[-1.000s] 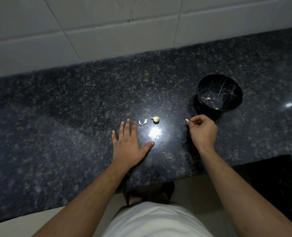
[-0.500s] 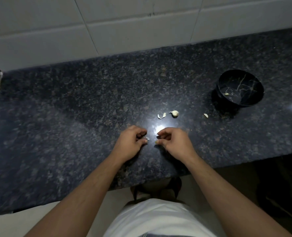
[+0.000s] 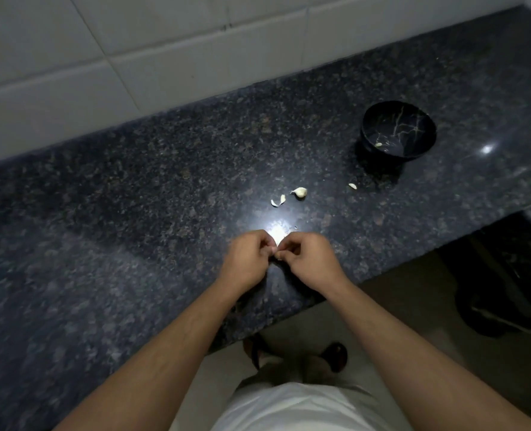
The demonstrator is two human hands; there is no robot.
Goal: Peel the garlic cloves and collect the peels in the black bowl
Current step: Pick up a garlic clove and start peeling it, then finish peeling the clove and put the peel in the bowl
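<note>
A dark speckled granite counter (image 3: 133,213) runs under a wall of pale tiles, with a bright lamp glare near its front edge. The job looks early to midway, in my judgement. The one black bowl (image 3: 398,129) stands at about two o'clock from the hands, well apart from them, and holds a single pale scrap (image 3: 378,144) that I take for a peel. Over the counter's front edge the left hand (image 3: 248,259) and the right hand (image 3: 310,262) meet fingertip to fingertip; each grip is curled and pinching something small between them, most likely a garlic clove, though it is too hidden to be sure. At twelve o'clock from the hands lie one plump garlic clove (image 3: 300,192) and, just beside it at its eight o'clock, two thin curled peels (image 3: 279,201). One more small pale piece (image 3: 352,186) lies near the bowl, at its seven o'clock; clove or peel, I cannot tell. What is left, as I judge it: finishing the piece in hand, peeling whatever remains unpeeled, and gathering the loose peels into the bowl.
</note>
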